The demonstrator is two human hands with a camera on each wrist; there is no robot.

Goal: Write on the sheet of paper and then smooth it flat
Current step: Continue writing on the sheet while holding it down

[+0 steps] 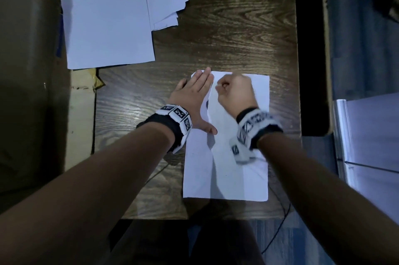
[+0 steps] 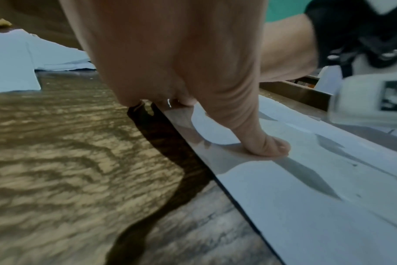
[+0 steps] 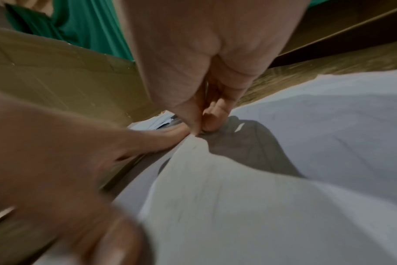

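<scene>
One sheet of paper [image 1: 226, 169] lies lengthwise on the wooden worktop [image 1: 226, 33], right of the frame's centre in the head view, and two hands are on it. A loose stack of several more white sheets [image 1: 108, 16] sits at the upper left of the frame, well apart from it; their number cannot be counted.

The sheet is white and not flat — a raised ridge runs down it from top to bottom, left of its middle, throwing a grey shadow, with fainter creases toward its lower right. No writing can be made out on it.

The left hand [image 1: 194, 100] lies with fingers straight and together across the sheet's upper left edge, its grip released, the thumb spread out and pressing the paper beside the ridge. The right hand [image 1: 234, 91] is curled at the top of the sheet.

The left wrist view alone shows the thumb [image 2: 261, 141] pushed flat on the paper, and the sheet's left edge lying on the wood. The right wrist view alone shows the right hand's thumb and fingertips [image 3: 210, 123] meeting at the crest of the ridge; it looks like a pinch on the paper, though the picture is blurred.
</scene>
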